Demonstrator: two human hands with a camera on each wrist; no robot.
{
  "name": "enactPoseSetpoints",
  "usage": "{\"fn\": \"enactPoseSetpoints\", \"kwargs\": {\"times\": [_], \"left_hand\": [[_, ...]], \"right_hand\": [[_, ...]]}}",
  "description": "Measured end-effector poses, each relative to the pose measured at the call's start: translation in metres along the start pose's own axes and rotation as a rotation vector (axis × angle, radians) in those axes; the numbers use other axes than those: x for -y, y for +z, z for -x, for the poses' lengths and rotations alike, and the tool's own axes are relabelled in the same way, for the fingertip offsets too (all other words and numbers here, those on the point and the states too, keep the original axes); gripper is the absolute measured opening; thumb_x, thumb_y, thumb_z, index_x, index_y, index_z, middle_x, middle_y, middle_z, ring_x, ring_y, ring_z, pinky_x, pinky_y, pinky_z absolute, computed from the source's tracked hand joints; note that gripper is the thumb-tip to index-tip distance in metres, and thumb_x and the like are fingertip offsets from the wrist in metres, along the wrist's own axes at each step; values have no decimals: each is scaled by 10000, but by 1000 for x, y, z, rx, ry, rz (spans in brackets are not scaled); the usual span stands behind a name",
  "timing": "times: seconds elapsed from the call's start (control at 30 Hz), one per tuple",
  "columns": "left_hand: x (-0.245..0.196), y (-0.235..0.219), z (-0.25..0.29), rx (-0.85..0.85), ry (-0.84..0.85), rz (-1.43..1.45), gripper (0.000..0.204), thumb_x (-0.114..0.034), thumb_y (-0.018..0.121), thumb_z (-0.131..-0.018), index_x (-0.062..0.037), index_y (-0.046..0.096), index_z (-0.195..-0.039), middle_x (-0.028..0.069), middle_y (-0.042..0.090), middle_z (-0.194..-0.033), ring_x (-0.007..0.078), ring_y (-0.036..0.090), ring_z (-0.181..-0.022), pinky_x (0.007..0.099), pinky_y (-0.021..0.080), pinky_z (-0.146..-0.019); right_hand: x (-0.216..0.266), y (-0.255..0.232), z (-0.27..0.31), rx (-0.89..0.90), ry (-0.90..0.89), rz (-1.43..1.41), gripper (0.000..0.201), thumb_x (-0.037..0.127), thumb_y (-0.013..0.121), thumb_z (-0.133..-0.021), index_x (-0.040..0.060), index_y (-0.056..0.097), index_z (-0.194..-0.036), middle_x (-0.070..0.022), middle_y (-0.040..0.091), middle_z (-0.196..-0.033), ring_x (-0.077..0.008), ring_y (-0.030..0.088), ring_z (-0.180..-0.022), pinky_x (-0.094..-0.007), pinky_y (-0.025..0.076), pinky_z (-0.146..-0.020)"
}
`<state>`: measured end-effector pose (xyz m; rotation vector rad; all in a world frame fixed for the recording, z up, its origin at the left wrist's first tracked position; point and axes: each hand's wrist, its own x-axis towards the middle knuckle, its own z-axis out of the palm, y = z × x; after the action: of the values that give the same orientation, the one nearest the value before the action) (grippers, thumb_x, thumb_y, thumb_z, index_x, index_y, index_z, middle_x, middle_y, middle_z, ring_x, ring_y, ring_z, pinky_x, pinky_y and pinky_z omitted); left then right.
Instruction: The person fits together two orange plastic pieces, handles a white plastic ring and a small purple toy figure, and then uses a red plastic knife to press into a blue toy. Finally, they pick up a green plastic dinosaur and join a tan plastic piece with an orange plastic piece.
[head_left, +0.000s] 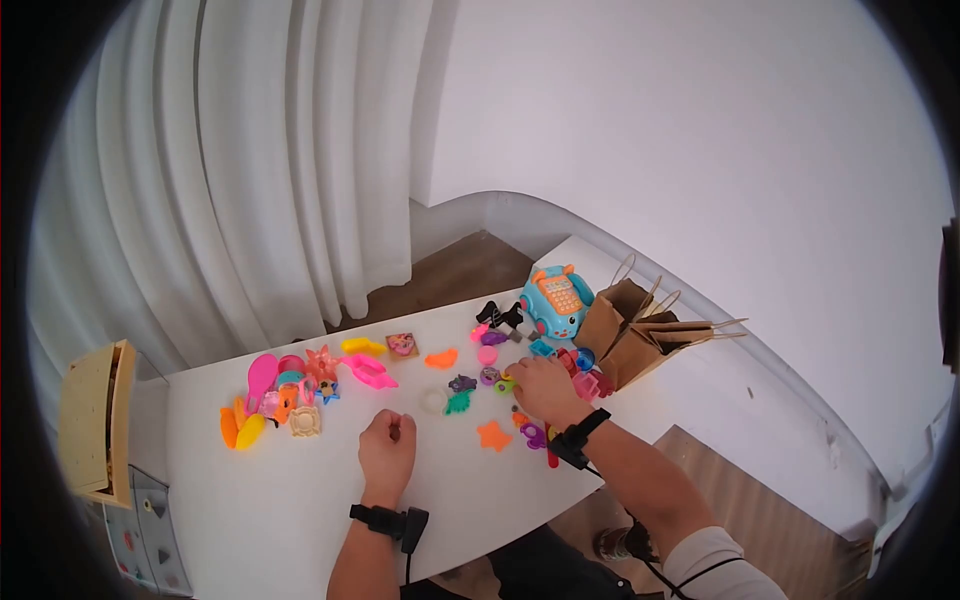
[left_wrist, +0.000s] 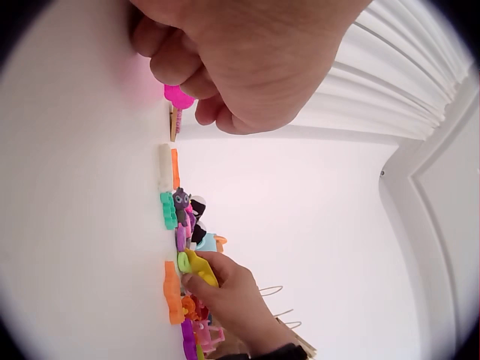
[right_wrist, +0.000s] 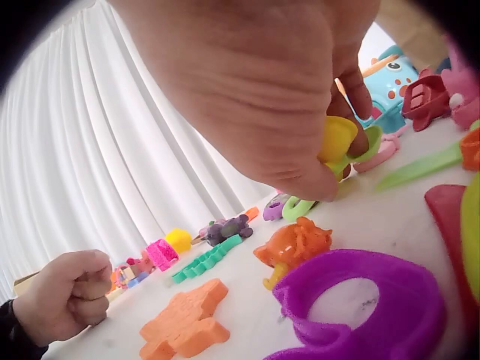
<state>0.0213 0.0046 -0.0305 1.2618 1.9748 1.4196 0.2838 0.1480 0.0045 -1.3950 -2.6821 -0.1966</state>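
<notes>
My right hand (head_left: 545,390) (left_wrist: 236,300) (right_wrist: 262,90) is low over the toys at the table's right side. Its thumb and fingers pinch a yellow toy (left_wrist: 202,268) (right_wrist: 339,139); the fingertips are partly hidden. Light green pieces lie close by the pinch, and a green ring (right_wrist: 298,208) is just below the hand. An orange cat-like figure (right_wrist: 294,246) and a purple ring-shaped toy (right_wrist: 409,300) lie nearer the right wrist camera. My left hand (head_left: 388,450) (left_wrist: 247,60) (right_wrist: 67,296) rests on the white table with curled fingers, holding nothing visible.
Brown paper bags (head_left: 625,350) stand at the table's right, beside a blue toy telephone (head_left: 555,300). Several colourful toys, among them a pink mirror-shaped one (head_left: 262,378), lie at the left. An orange star (head_left: 493,436) lies between my hands, and a wooden box (head_left: 95,425) stands far left.
</notes>
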Motion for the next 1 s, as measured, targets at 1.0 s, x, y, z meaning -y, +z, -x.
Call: {"fn": "enactPoseSetpoints", "kwargs": {"times": [1.0], "left_hand": [[-1,1,3,14,23,-43,221,-220,702,-955,-41,657,-831,57,613,-608,181,566,-528,361,458,-546]], "right_hand": [[-41,-9,29,-260,26,-151,246,111,677,-876,131,737,-1114,-73,701,-1132,-308,637,-1116,-455,482,-975]]}}
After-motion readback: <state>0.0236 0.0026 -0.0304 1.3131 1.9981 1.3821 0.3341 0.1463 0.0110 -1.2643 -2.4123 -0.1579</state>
